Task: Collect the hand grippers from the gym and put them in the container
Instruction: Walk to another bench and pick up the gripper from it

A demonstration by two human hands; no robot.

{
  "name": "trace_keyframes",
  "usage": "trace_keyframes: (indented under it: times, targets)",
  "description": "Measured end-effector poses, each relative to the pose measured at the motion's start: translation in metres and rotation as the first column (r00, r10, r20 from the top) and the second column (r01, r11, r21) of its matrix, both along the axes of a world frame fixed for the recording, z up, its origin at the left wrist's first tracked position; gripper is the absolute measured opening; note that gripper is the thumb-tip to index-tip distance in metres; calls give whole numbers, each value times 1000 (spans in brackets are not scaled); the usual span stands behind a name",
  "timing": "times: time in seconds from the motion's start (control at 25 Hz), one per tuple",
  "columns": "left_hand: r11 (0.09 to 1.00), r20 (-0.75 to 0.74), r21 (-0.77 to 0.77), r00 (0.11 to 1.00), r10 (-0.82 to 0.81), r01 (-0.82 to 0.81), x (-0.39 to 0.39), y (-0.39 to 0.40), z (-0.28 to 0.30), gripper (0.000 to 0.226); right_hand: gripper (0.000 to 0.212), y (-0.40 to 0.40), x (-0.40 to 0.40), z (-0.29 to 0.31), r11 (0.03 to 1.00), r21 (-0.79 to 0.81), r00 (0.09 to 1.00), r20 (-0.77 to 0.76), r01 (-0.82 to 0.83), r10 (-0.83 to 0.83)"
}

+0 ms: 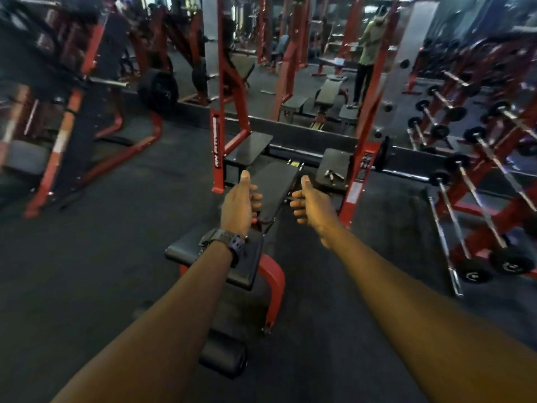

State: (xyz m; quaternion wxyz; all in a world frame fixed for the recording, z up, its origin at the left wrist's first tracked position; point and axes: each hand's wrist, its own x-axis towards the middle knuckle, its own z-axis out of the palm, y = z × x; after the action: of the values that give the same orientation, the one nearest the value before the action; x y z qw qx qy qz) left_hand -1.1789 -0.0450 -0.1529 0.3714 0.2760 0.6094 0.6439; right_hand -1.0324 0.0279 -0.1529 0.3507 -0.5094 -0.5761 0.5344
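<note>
A pair of small dark hand grippers (332, 175) lies on a black pad at the right foot of the red rack, ahead of me. Both my arms reach forward over a black bench (273, 184). My left hand (241, 205), with a black watch on its wrist, has its fingers curled and thumb up, and I see nothing in it. My right hand (311, 203) is curled the same way, thumb up, a little short and left of the hand grippers. No container is in view.
A red rack (218, 146) frames the bench, with a mirror wall behind it. A rack of barbells (470, 181) stands at the right, more red machines (87, 135) at the left. A person (367, 53) shows in the mirror. Dark rubber floor lies all around.
</note>
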Motion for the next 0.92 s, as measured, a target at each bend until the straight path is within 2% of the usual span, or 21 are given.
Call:
trace_keyframes:
  times: [0.32,0.68,0.92]
  targets:
    - [956,21,-165,968,248,-242,-46,97,-76,71,60,121,-70,-100,954,-189,966,74,-231,249]
    - [839,129,-348,864,486,-420,-70,157,-159,59,55,216,-119,-167,840,-378,874,135,-390,467]
    - [782,218,-454,798,562,-427,-112,205,-227,61,55,263,-161,-214,794,-446,806,225,-414,547]
